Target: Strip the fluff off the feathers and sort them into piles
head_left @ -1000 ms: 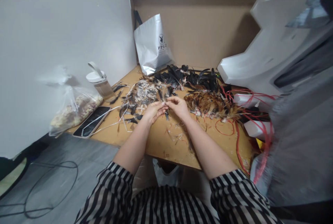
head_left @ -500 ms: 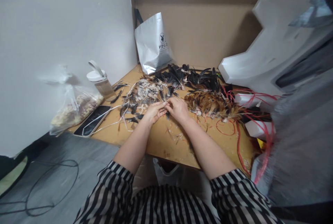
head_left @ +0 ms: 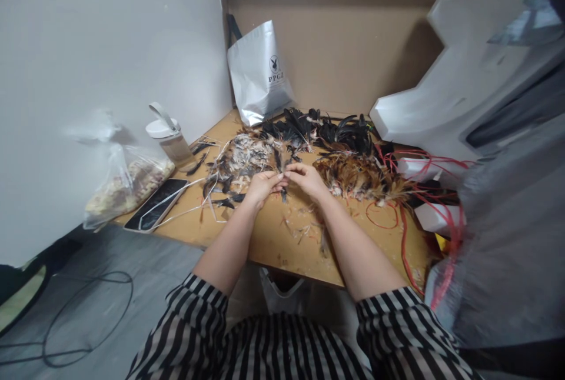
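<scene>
My left hand (head_left: 263,187) and my right hand (head_left: 306,179) meet over the wooden table, their fingertips pinched close together. Between them is a small feather (head_left: 278,160), its brown vane standing up from the fingers. What exactly lies under the right fingertips is too small to make out clearly. Just behind the left hand spreads a pile of grey, whitish and dark feathers (head_left: 249,155). A row of golden-brown feathers (head_left: 359,177) lies to the right of my right hand. Black feathers (head_left: 346,135) lie in bunches farther back.
On the left are a phone (head_left: 155,206), a plastic bag of food (head_left: 128,186) and a lidded drink bottle (head_left: 170,139). A silver bag (head_left: 258,74) leans at the back. Red string (head_left: 404,245) trails down the right side. An open bin (head_left: 285,295) stands below the table edge.
My right hand has shifted slightly right, its fingers straighter, and the left fingers have closed more. The feather between the hands shows more clearly now.
</scene>
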The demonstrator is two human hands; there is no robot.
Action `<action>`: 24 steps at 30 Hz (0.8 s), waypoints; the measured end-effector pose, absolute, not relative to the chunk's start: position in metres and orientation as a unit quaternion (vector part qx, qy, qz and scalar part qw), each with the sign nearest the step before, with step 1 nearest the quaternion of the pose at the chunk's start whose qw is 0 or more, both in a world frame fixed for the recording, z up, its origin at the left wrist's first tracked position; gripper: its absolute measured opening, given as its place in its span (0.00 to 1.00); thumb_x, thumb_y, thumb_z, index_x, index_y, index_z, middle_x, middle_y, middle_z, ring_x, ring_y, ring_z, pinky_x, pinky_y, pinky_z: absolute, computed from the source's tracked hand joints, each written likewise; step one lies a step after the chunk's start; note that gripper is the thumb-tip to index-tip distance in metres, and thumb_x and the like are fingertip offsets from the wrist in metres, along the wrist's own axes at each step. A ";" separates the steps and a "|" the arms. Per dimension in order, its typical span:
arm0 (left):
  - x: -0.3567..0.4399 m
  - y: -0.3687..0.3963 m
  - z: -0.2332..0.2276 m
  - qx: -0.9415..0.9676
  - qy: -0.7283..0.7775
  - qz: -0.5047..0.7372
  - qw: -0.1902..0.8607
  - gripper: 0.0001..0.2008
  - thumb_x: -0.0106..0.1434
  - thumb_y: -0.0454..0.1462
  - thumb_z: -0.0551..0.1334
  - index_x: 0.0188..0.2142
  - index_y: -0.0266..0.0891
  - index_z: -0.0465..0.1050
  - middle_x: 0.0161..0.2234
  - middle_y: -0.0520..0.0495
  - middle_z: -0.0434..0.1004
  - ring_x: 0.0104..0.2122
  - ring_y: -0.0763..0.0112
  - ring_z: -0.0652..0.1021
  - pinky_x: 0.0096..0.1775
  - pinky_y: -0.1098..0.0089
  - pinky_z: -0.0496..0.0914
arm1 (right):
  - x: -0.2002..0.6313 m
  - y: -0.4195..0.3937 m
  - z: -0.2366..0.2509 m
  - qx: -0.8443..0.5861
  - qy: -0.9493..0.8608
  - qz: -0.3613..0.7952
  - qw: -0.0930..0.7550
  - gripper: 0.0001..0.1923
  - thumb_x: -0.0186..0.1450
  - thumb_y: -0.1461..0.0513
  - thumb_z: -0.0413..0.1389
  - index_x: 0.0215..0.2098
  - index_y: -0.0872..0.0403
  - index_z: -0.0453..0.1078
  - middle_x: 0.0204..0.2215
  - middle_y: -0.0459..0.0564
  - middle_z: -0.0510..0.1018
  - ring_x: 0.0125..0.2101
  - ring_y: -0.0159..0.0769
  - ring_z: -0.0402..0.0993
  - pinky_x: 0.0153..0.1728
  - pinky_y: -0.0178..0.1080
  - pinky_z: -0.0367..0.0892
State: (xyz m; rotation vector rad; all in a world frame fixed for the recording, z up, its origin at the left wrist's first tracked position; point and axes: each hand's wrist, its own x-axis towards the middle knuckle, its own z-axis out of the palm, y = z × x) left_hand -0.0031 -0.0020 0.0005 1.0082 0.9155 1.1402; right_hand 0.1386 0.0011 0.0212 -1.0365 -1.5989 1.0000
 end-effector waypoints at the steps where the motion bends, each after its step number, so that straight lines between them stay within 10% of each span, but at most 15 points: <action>1: -0.002 -0.003 0.002 0.452 0.403 0.490 0.627 0.11 0.46 0.38 0.65 0.28 0.32 0.73 0.24 0.43 0.75 0.24 0.75 0.74 0.27 0.77 0.66 | 0.138 0.001 0.021 -0.422 -0.633 0.431 0.486 0.12 0.49 0.54 0.55 0.27 0.55 0.68 0.22 0.44 0.71 0.23 0.29 0.64 0.29 0.33 0.59; 16: 0.000 -0.003 0.003 0.468 0.415 0.490 0.607 0.10 0.45 0.39 0.65 0.25 0.31 0.73 0.21 0.45 0.74 0.20 0.78 0.72 0.24 0.78 0.65 | 0.125 0.000 0.017 -0.426 -0.492 0.509 0.563 0.14 0.45 0.53 0.59 0.17 0.55 0.64 0.14 0.40 0.65 0.17 0.24 0.58 0.21 0.31 0.55; 24: -0.007 0.003 0.005 0.342 0.389 0.599 0.611 0.09 0.46 0.37 0.65 0.26 0.32 0.70 0.24 0.47 0.73 0.23 0.80 0.73 0.24 0.81 0.65 | 0.161 0.025 -0.001 -0.529 -0.605 0.260 0.535 0.10 0.51 0.56 0.54 0.24 0.55 0.71 0.22 0.46 0.73 0.24 0.31 0.65 0.28 0.34 0.59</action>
